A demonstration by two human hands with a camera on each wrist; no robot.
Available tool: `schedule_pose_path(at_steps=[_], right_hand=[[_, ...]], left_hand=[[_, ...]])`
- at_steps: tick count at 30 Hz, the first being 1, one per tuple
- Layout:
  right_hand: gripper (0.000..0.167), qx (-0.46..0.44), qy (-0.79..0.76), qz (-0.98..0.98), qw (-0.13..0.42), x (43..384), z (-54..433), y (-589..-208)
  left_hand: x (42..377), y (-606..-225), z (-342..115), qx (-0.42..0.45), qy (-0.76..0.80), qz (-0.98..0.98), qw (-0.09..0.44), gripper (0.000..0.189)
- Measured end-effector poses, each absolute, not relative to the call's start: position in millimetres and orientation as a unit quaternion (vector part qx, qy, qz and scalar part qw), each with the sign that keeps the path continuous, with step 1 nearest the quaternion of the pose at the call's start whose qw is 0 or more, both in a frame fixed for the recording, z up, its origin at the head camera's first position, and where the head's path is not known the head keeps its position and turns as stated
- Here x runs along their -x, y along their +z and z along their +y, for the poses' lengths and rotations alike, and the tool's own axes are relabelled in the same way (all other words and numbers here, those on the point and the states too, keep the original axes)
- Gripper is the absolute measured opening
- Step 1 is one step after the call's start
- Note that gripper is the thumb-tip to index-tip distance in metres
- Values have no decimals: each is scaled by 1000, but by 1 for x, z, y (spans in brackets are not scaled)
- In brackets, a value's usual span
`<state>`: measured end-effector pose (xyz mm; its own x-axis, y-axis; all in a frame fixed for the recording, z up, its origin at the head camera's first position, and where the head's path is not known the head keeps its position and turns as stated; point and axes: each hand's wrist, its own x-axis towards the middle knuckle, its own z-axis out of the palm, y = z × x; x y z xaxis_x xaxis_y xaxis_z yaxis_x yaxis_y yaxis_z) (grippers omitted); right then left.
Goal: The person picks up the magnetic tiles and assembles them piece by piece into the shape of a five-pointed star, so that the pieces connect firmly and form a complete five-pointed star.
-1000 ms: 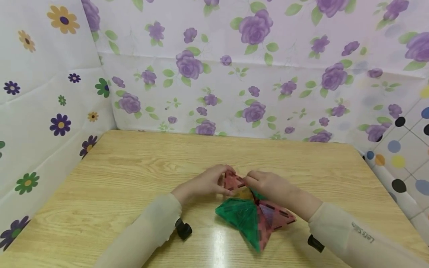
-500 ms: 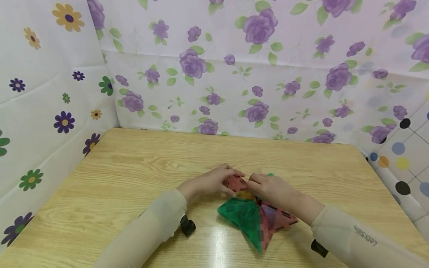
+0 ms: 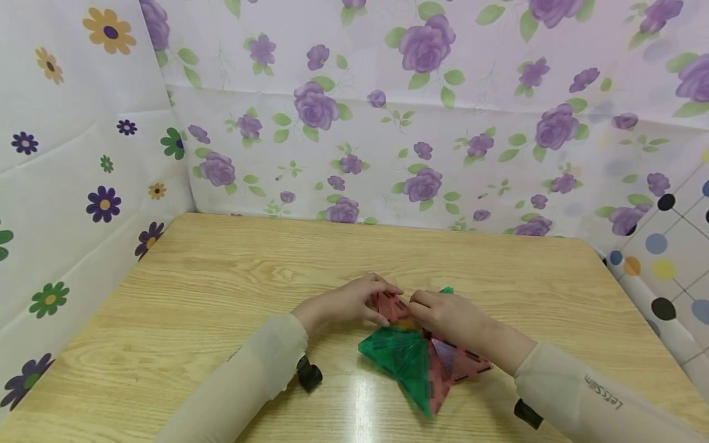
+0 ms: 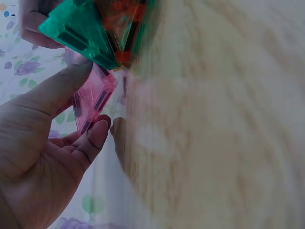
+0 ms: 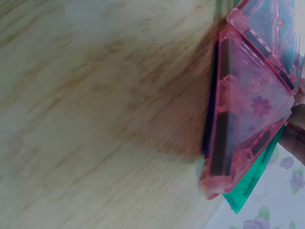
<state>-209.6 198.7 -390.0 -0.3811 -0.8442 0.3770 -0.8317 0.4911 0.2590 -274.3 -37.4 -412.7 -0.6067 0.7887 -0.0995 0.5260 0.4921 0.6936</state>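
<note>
A star-like shape of clear magnetic tiles stands on the table, with a green part (image 3: 396, 351) at its front left and red triangles (image 3: 462, 362) at its right. My left hand (image 3: 349, 303) pinches a red triangular magnetic tile (image 3: 391, 306) at the far left of the shape. In the left wrist view that tile (image 4: 93, 98) looks pink, between thumb and fingertips, under a green tile (image 4: 78, 36). My right hand (image 3: 448, 314) grips the top of the shape with curled fingers, which mostly hide what they hold. An orange tile (image 3: 407, 323) shows between the hands.
The wooden table (image 3: 266, 264) runs to a flowered cloth (image 3: 354, 154) hung at the back and left. A dotted cloth (image 3: 664, 271) hangs at the right. Each wrist carries a small black camera.
Over the last second my left fingers have reached further over the red tile, and a green tip has come into view behind my right hand. Since half a second ago hardly anything has moved.
</note>
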Motion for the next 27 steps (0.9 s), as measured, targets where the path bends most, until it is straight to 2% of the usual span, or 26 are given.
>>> schedule_pose_path(at_steps=[10, 19, 27], right_hand=[[22, -521, 4, -815, 252, 210, 204, -394], [20, -524, -1, -815, 245, 208, 204, -392], [24, -500, 54, -824, 261, 207, 205, -386]], left_hand=[[276, -414, -35, -404, 324, 832, 199, 53], [277, -411, -37, -400, 367, 809, 225, 47], [279, -409, -40, -412, 364, 808, 210, 50]])
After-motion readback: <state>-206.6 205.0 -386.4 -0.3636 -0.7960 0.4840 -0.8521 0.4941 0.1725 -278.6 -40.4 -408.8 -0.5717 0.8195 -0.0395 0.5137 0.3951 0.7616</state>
